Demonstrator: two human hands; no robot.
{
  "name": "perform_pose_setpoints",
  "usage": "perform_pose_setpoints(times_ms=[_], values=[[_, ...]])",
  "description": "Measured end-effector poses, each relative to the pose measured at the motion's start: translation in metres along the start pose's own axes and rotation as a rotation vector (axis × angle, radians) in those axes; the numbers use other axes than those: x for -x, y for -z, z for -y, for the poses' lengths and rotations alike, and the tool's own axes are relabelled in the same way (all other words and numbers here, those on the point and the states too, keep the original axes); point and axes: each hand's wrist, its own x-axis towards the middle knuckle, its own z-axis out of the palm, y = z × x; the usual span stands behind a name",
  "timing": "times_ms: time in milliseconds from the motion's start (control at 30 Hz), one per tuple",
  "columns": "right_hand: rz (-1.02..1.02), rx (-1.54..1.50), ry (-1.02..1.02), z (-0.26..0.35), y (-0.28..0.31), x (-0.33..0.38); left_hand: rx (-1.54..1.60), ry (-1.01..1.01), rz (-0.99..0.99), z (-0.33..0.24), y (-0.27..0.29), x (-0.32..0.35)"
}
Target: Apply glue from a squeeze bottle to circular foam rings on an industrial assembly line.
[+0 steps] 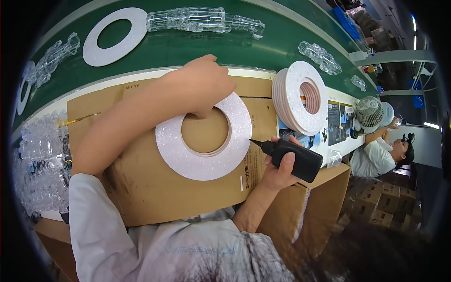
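The left hand (pixel 204 84) reaches across a sheet of cardboard (pixel 141 188) and presses down on the far inner edge of a white glittery ring (pixel 188 162), its fingers curled over the rim of the ring's hole so that the tips are hidden. The ring lies flat on the cardboard, near the middle of the bench (pixel 141 77), with the brown board showing through its hole. The right hand (pixel 279 169) is wrapped tightly around a black bottle (pixel 296 157), fingers closed about its body, and the bottle lies nearly level with its thin pointed nozzle aimed left, the tip at or just beside the ring's outer right edge; whether it touches cannot be told. Just beyond the bottle, a stack of rings (pixel 300 98) leans on edge at the back right of the cardboard. Behind the bench runs a green belt (pixel 197 47), carrying another single white ring (pixel 115 35) and several clear plastic pieces (pixel 202 21). More clear plastic parts (pixel 40 164) are heaped at the left end of the bench. At the right, a small white fan (pixel 369 113) stands on the bench, and beyond it another person (pixel 383 152) in a white shirt sits working.
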Motion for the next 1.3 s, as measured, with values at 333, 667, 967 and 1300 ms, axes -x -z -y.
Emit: perform_pose_setpoints(times_ms=[333,667,967,1300], values=[[-0.06,0.032,0.0,0.005,-0.008,0.001,-0.003,-0.032,-0.087,0.002,-0.002,0.004],[-0.048,0.01,-0.008,0.002,-0.007,0.001,-0.018,-0.118,-0.301,0.009,-0.02,-0.001],[-0.064,0.048,-0.015,0.004,-0.009,0.003,-0.033,-0.117,-0.308,0.009,-0.021,0.0],[-0.074,0.029,-0.023,0.004,-0.01,0.002,-0.031,-0.101,-0.293,0.007,-0.022,-0.001]])
